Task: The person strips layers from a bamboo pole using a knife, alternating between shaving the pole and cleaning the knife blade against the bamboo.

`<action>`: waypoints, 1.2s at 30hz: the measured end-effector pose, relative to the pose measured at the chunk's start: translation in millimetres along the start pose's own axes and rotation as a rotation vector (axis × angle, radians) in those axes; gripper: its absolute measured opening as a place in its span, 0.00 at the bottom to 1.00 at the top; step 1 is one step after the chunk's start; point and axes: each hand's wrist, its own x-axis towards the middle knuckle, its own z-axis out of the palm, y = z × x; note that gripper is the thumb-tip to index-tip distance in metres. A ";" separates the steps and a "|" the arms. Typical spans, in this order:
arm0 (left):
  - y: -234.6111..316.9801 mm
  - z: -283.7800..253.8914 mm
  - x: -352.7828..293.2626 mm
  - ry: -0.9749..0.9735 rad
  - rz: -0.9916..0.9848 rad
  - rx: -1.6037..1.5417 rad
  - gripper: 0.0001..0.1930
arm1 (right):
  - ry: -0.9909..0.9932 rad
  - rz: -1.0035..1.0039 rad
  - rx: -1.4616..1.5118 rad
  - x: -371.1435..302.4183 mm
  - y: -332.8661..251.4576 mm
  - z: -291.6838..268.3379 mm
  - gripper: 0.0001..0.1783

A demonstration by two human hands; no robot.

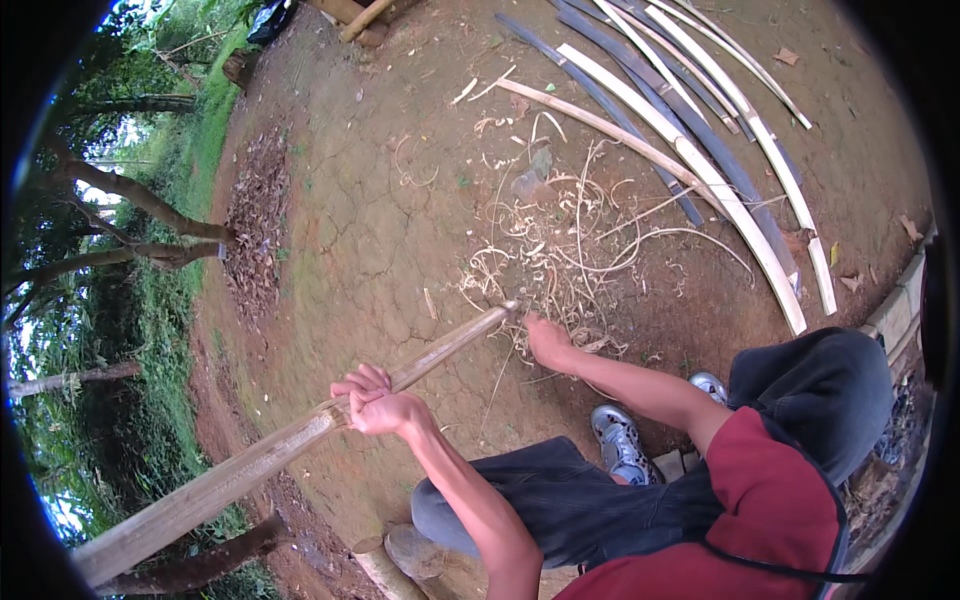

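Note:
A long split strip of bamboo or wood (250,470) slants from the lower left up to the middle of the view, with a pale, scraped upper face. Partway along it, my left hand (378,403) is closed around the strip, fingers curled over it. Close to the strip's far end, my right hand (549,343) makes a fist. A small dark piece shows between that fist and the strip's tip, too small to name. What the right fist holds is hidden. Beyond the tip, curly pale shavings (545,255) lie heaped on the ground.
Several long dark and pale strips (720,190) lie side by side on the bare earth at upper right. A stone (532,180) sits among the shavings. Cut logs (385,570) lie near my left knee. A masonry edge (900,300) runs at right; trees (150,200) stand left.

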 end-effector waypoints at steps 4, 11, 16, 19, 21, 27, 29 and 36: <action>1.5 -3.0 6.1 -0.055 -0.073 -0.060 0.08 | 0.104 -0.010 -0.082 7.0 24.1 -13.0 0.19; 13.6 -7.7 31.9 -0.147 -0.221 -0.107 0.08 | 0.256 -0.210 0.152 -20.6 -60.2 -104.2 0.16; 26.7 14.5 77.6 -0.412 -0.257 -0.173 0.06 | 0.464 -0.331 0.337 -55.0 -124.3 -222.1 0.14; 56.8 46.3 91.9 -0.478 -0.246 -0.080 0.15 | 0.568 -0.463 0.415 -93.8 -168.5 -300.1 0.14; 74.3 50.1 114.1 -0.643 -0.228 0.004 0.23 | 0.686 -0.617 0.411 -112.2 -192.8 -338.6 0.15; 109.8 90.5 111.1 -0.941 -0.346 0.145 0.29 | 0.519 -0.814 0.640 -174.5 -241.9 -421.6 0.14; 108.4 97.5 101.0 -1.016 -0.402 0.198 0.29 | 0.608 -0.856 0.636 -187.2 -253.5 -426.3 0.16; 94.6 93.8 55.1 -1.281 -0.714 0.399 0.29 | 0.488 -0.710 0.914 -160.4 -234.3 -377.9 0.19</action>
